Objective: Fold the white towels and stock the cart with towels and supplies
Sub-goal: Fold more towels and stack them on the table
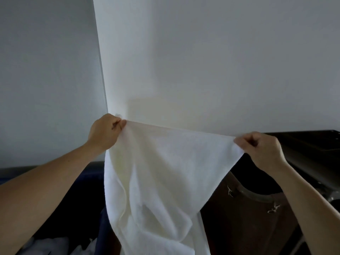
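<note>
A white towel (156, 173) hangs in front of me, stretched along its top edge between both hands. My left hand (105, 132) pinches the upper left corner. The upper right corner is pinched by my right hand (261, 148). The cloth drops down in loose folds and runs out of the bottom of the frame. Both hands are raised in front of a white wall.
A white wall corner (103, 70) stands straight ahead. A dark brown bag (244, 214) with metal clips sits at the lower right, below a dark cart frame (312, 148). A dark blue bin (88, 181) with white cloth (46, 245) inside lies at the lower left.
</note>
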A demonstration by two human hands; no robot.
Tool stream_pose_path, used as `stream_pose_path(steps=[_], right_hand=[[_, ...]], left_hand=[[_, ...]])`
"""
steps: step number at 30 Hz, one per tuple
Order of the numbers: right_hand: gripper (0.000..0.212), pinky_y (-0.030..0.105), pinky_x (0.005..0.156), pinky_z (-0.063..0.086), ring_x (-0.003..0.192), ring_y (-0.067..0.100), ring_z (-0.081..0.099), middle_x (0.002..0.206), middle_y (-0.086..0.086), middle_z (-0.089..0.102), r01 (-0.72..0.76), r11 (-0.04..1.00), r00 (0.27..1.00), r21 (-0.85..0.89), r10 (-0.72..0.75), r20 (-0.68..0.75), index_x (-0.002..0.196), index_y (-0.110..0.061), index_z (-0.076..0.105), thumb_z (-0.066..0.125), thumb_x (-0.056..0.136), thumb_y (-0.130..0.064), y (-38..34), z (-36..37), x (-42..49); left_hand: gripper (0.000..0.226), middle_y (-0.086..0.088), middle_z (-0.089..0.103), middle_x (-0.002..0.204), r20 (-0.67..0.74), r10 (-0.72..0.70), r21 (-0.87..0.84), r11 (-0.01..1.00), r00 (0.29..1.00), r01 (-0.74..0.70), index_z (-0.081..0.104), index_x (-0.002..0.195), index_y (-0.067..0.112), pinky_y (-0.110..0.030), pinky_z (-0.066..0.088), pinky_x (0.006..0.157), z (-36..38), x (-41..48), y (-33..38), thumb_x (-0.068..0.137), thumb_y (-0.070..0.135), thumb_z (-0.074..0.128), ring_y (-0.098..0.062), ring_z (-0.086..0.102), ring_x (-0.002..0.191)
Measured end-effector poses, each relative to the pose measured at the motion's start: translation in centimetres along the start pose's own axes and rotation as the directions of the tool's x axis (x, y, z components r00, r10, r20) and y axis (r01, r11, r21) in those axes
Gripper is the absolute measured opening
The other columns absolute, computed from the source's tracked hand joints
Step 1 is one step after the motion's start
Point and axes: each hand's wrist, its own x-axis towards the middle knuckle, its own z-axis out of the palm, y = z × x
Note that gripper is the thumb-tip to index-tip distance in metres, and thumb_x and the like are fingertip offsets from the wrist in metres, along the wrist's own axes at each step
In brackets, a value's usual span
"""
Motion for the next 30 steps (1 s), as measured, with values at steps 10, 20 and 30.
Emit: stream_pose_path(steps=[10, 20, 30], right_hand=[[0.01, 0.014, 0.061, 0.043, 0.075, 0.009, 0.063, 0.079, -0.01, 0.067, -0.088, 0.991, 0.995, 0.101, 0.083, 0.056, 0.09, -0.016, 0.073, 0.079, 0.083, -0.02, -1.0, 2.5, 0.7], [0.012, 0.025, 0.064, 0.049, 0.072, 0.018, 0.066, 0.073, -0.009, 0.071, -0.061, 0.998, 0.995, 0.019, 0.059, 0.085, 0.09, -0.017, 0.078, 0.073, 0.088, -0.027, -0.6, 2.9, -0.2], [0.018, 0.023, 0.073, 0.041, 0.091, 0.013, 0.06, 0.092, -0.008, 0.065, 0.006, 0.987, 0.985, -0.159, 0.022, 0.171, 0.105, -0.015, 0.069, 0.054, 0.101, -0.025, 1.2, 3.5, 0.1]], left_hand=[[0.044, 0.002, 0.045, 0.07, 0.007, -0.102, 0.025, 0.994, 0.995, 0.102, 0.056, 0.067, 0.01, -0.031, 0.031, 0.058, 0.5, -1.1, -2.0, 0.102, 0.034, 0.047, -0.015, 0.043, 0.06], [0.047, 0.002, 0.043, 0.067, 0.044, -0.115, 0.002, 0.993, 0.992, 0.115, 0.041, 0.056, 0.022, -0.031, 0.029, 0.058, 0.2, -1.5, -2.2, 0.102, 0.031, 0.05, -0.015, 0.042, 0.059], [0.044, 0.002, 0.047, 0.068, 0.088, -0.107, -0.031, 0.993, 0.99, 0.11, 0.052, 0.06, 0.02, -0.029, 0.032, 0.059, 0.5, -1.2, -0.7, 0.101, 0.034, 0.051, -0.012, 0.046, 0.062]])
